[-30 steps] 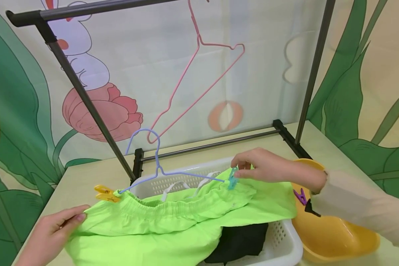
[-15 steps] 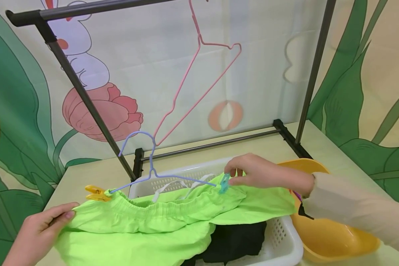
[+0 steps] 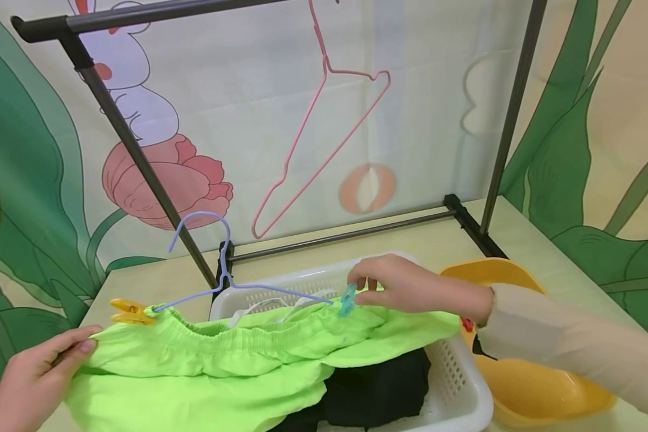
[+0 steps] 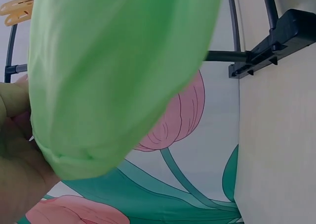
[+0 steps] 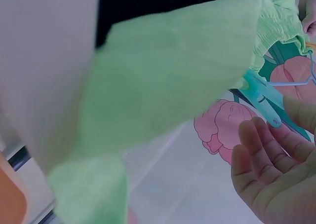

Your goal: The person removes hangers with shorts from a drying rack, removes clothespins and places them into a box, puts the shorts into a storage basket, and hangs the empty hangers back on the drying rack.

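Lime-green shorts (image 3: 237, 354) with an elastic waistband and white drawstring hang from a blue hanger (image 3: 225, 258). A yellow clothespin (image 3: 132, 313) clips the waistband's left end to the hanger. A teal clothespin (image 3: 348, 299) sits at its right end. My left hand (image 3: 43, 375) pinches the shorts' left edge, below the yellow clothespin. With thumb and fingers, my right hand (image 3: 399, 285) pinches the teal clothespin, also seen in the right wrist view as a teal clothespin (image 5: 261, 98) on the waistband. In the left wrist view, a green fabric leg (image 4: 108, 86) hides part of the hand.
Beneath the shorts stands a white basket (image 3: 477, 399) with black cloth (image 3: 380, 390) inside. A yellow basin (image 3: 551, 384) stands to its right, partly behind the right sleeve. Behind them rises a black rack (image 3: 162, 186), with a pink hanger (image 3: 324, 165) hanging at the back.
Both hands have moved left, carrying the blue hanger, clothespins and shorts. More of the black cloth shows. The pink hanger has swung slightly, and the blue hanger's hook no longer overlaps it.
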### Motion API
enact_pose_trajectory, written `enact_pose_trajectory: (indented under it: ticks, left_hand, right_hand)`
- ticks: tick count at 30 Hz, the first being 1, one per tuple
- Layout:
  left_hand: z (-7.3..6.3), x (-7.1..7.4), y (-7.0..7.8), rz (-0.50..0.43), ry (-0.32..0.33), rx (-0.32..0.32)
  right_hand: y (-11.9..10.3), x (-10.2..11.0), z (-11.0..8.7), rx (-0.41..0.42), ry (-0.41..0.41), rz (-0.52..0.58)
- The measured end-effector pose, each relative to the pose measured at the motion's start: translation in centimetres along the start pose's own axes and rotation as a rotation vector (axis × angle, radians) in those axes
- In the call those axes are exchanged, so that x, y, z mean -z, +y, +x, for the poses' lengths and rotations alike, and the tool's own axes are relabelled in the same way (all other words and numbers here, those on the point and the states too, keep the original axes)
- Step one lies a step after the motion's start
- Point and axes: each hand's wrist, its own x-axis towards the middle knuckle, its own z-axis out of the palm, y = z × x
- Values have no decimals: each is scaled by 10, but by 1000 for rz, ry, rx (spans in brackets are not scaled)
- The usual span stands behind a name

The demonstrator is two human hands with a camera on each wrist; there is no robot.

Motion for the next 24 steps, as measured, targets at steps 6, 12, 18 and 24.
enact_pose_trajectory:
  ticks: [6, 12, 18, 24]
  left_hand:
    - [0, 2, 1, -12, 36, 36]
    - [2, -4, 8, -112, 47, 45]
    - [3, -18, 14, -204, -10, 35]
    - [3, -32, 18, -362, -45, 4]
  right_hand:
    - [-4, 6, 2, 2, 92, 91]
    - [-3, 16, 0, -23, 172, 185]
    - [4, 24, -7, -98, 190, 232]
    - [10, 28, -13, -149, 192, 290]
